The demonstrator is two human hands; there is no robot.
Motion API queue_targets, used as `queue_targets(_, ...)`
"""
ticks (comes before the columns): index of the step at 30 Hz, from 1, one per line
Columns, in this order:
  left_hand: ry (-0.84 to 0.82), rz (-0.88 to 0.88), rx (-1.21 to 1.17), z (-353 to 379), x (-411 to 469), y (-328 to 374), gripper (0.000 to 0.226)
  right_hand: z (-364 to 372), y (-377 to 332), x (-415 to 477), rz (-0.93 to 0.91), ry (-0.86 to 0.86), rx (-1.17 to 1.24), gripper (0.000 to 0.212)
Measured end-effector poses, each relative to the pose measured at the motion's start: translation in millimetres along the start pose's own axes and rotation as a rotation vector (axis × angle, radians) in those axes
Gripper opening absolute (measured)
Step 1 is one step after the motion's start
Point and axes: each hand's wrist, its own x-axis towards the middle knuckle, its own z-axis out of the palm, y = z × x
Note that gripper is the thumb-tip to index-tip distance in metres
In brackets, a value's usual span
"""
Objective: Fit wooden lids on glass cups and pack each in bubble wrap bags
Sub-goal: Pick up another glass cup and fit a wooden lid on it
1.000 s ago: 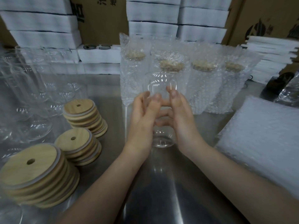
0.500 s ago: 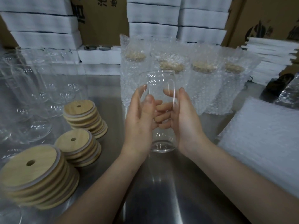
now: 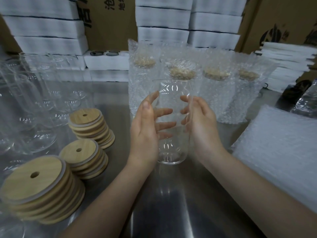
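A clear glass cup [image 3: 171, 90] with no lid stands upright at the centre, above the steel table [image 3: 171, 203]. My left hand [image 3: 145, 131] presses its left side and my right hand [image 3: 202, 127] its right side, and my spread, fairly straight fingers show through the glass. Three stacks of round wooden lids with a hole lie to the left: a far stack [image 3: 89, 121], a middle stack [image 3: 80, 152] and a near stack [image 3: 37, 179]. Several lidded cups in bubble wrap bags [image 3: 216, 93] stand just behind the cup. Whether the cup's base touches the table is unclear.
Several empty glass cups [image 3: 34, 100] crowd the far left of the table. A pile of flat bubble wrap bags [image 3: 277, 145] lies at the right. White foam boxes [image 3: 163, 35] and cardboard cartons [image 3: 111, 18] line the back.
My hands have moved apart around the cup and my fingers have spread. The cup sits lower in view than half a second ago.
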Motion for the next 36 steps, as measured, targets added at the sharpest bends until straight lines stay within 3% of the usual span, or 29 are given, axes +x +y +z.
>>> queue_targets(6, 0.052, 0.206, 0.291, -2.6, -1.6, -6.0, 0.046, -0.6, -6.9, 0.0, 0.020, -0.218, 0.147, 0.059)
queue_targets(9, 0.011, 0.267, 0.448, -7.4, -0.4, -6.6, 0.055, -0.8, -8.5, -2.4, 0.017, -0.293, 0.239, 0.052)
queue_targets(15, -0.099, 0.276, 0.580, -12.2, 2.0, -6.4, 0.099, -4.3, -9.6, 0.4, 0.071, -0.345, 0.372, 0.040)
queue_targets(24, -0.146, 0.501, 0.702, -16.3, 3.5, -11.7, 0.099, -8.6, -15.6, 7.8, 0.141, -0.367, 0.556, 0.028)
queue_targets(29, -0.142, 0.635, 0.790, -16.1, 8.8, -13.7, 0.091, -9.4, -19.1, 15.6, 0.180, -0.376, 0.425, 0.020)
queue_targets(32, -0.118, 0.623, 0.827, -18.4, 12.1, -14.8, 0.092, -8.3, -23.0, 23.3, 0.167, -0.407, 0.314, 0.009)
queue_targets(36, -0.072, 0.592, 0.891, -20.8, 11.2, -16.7, 0.092, -4.3, -26.5, 28.2, 0.133, -0.433, 0.231, 0.016)
